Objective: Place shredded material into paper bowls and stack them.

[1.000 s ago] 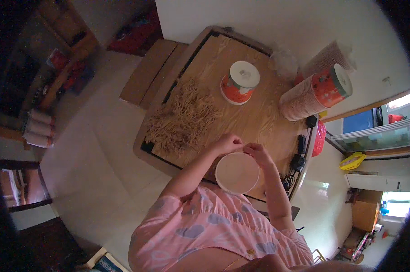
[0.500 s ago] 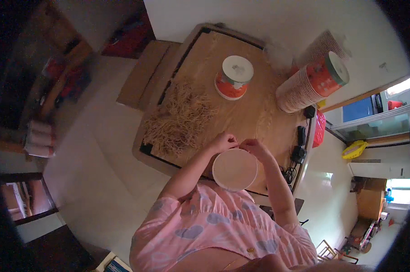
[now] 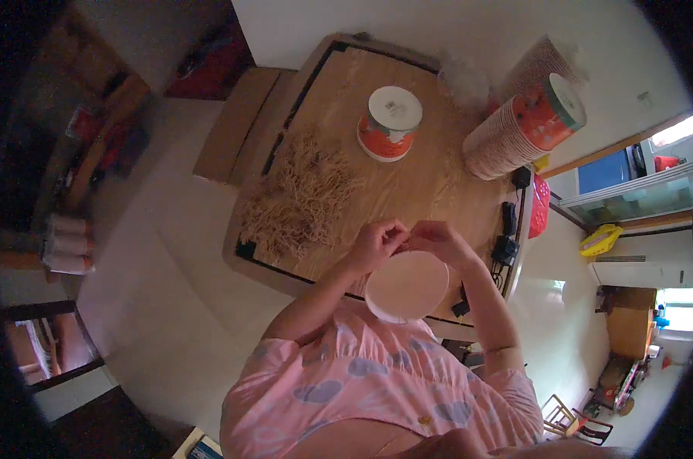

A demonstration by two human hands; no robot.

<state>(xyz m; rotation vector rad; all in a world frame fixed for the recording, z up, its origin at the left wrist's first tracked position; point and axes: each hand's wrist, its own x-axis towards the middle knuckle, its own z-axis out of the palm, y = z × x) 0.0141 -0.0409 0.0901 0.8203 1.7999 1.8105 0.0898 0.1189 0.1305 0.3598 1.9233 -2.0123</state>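
Note:
My left hand (image 3: 376,243) and my right hand (image 3: 436,240) meet at the far rim of a round white lid or disc (image 3: 407,287), fingers pinched on its edge. The disc hangs over the near edge of a wooden table (image 3: 430,183). A pile of thin straw-coloured strands (image 3: 304,197) lies on the table to the left of my hands. A red-and-white tub with a white lid (image 3: 388,122) stands further back.
A leaning stack of paper cups topped by a red tub (image 3: 524,126) lies at the table's far right. Black plugs and a cable (image 3: 506,237) sit along the right edge, next to a red basket (image 3: 540,206). A cardboard box (image 3: 235,134) stands left of the table.
The view has shifted slightly. Both hands stay pinched at the disc's far rim, hardly moved.

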